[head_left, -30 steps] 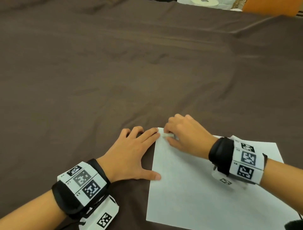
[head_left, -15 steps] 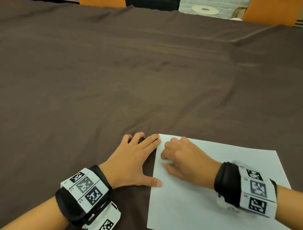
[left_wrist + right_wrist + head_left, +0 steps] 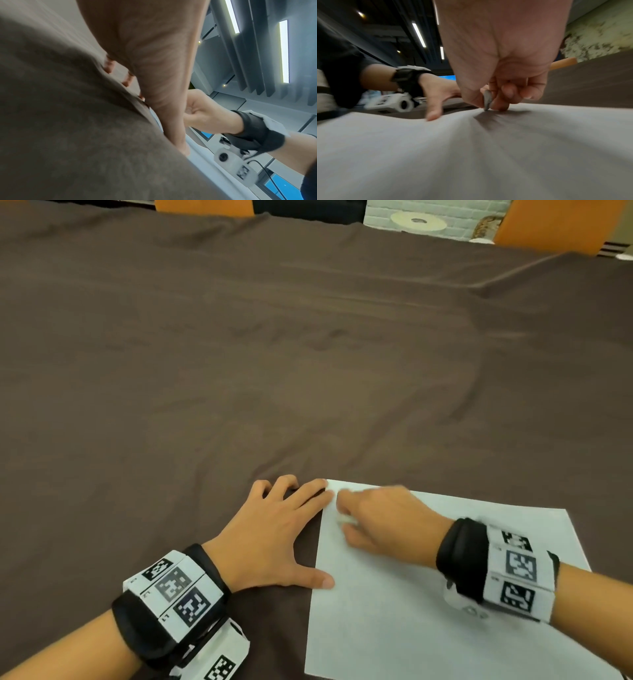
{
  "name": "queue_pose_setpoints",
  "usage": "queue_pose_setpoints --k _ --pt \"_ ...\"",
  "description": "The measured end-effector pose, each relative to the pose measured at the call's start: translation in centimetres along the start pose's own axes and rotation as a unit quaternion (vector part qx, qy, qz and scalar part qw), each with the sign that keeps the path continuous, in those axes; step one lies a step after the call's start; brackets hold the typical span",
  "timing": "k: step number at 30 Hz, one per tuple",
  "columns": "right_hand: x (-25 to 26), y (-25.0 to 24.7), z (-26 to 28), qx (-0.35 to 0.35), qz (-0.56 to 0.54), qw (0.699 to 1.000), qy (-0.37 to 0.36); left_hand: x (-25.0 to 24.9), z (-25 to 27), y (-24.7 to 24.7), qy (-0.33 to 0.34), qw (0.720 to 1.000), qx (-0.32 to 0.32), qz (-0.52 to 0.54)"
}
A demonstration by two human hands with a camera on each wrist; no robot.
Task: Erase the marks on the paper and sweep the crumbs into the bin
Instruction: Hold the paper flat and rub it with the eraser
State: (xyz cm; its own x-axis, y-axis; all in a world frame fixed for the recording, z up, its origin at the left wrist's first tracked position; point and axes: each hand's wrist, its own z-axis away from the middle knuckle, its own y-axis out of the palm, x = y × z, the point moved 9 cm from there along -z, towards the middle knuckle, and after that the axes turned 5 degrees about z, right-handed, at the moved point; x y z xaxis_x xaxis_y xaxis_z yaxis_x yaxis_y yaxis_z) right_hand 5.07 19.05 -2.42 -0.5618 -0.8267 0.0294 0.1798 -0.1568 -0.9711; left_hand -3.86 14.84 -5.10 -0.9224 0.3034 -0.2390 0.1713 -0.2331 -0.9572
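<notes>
A white sheet of paper (image 3: 428,621) lies on the brown tablecloth (image 3: 274,371) at the near right. My right hand (image 3: 346,520) pinches a small whitish eraser (image 3: 487,99) and holds its tip down on the paper (image 3: 471,155) near the far left corner. My left hand (image 3: 291,529) lies flat on the cloth with spread fingers. Its forefinger and thumb tip press the paper's left edge. In the left wrist view my left hand (image 3: 154,75) fills the centre with my right hand (image 3: 202,115) behind it. No marks or crumbs show clearly on the sheet.
Brown wrinkled cloth covers the whole table ahead of me. Orange chair backs (image 3: 561,224) stand past the far edge, with a pale round object (image 3: 418,221) between them. No bin is in view.
My right hand slid the eraser back toward me from the far left corner, then held near the same spot. The camera tilted up a little. My left hand stayed where it was.
</notes>
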Motion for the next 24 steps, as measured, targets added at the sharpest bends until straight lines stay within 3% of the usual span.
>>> queue_pose_setpoints --k 3,11,16,21,24 --pt "-3.4 0.1 -1.0 0.0 0.007 0.998 0.064 0.0 0.0 0.0 -0.003 1.0 0.008 -0.003" --pt "-4.0 0.3 -0.2 0.008 -0.153 0.987 0.054 -0.1 0.1 -0.3 0.014 1.0 0.009 -0.01" --pt "-2.7 0.3 -0.5 0.033 -0.059 0.996 0.058 -0.2 -0.2 -0.3 0.019 0.999 0.023 -0.045" --pt "1.7 1.3 1.2 0.082 -0.006 0.996 -0.031 -0.4 -0.3 -0.1 0.023 0.997 0.02 -0.075" --pt "-1.1 0.4 0.0 0.055 0.01 0.998 0.031 -0.3 -0.2 0.0 0.02 0.997 0.025 -0.072"
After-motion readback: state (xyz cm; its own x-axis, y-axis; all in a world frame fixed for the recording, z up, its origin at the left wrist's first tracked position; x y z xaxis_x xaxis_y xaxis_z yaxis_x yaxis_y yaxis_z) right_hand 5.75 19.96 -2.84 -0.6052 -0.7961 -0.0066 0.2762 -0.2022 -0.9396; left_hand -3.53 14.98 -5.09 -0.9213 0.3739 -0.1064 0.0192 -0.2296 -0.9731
